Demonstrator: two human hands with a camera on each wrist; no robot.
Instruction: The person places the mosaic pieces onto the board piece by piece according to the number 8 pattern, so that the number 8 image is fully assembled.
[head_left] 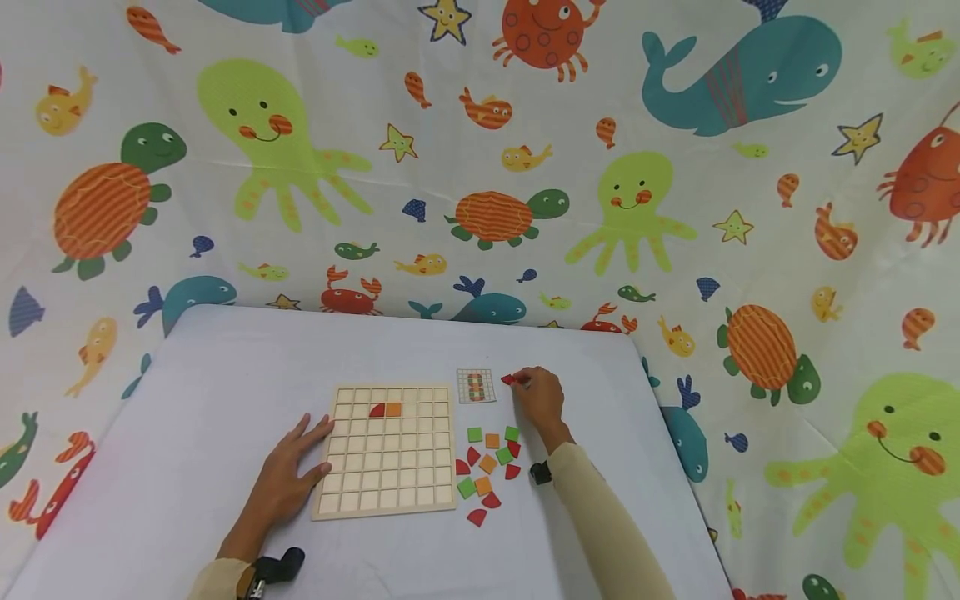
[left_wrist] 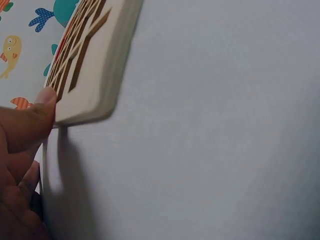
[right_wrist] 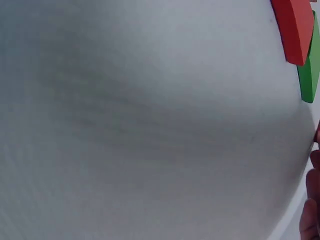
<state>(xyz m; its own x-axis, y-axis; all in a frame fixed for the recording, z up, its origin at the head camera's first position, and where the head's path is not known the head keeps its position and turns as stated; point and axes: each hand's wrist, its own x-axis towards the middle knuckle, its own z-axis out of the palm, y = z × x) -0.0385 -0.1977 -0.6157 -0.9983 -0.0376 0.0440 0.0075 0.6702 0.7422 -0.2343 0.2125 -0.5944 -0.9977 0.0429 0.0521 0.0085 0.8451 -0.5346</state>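
Note:
A square wooden grid board (head_left: 397,492) lies on the table. One red quarter-circle piece (head_left: 377,410) and one orange square piece (head_left: 393,409) sit side by side in its second row. My left hand (head_left: 288,471) rests at the board's left edge, fingers spread. In the left wrist view the thumb (left_wrist: 42,112) touches the wooden rim (left_wrist: 95,95). Beyond the board's right top corner, my right hand (head_left: 542,398) pinches a red quarter-circle piece (head_left: 507,380). Just left of it is a small pattern card (head_left: 476,387). The right wrist view shows only some fingertips (right_wrist: 311,220).
Right of the board several loose pieces are scattered: green squares (head_left: 467,487), orange squares (head_left: 492,440) and red quarter-circles (head_left: 477,517). A white cloth covers the table (head_left: 247,358). Behind it hangs a curtain (head_left: 420,50) printed with sea animals.

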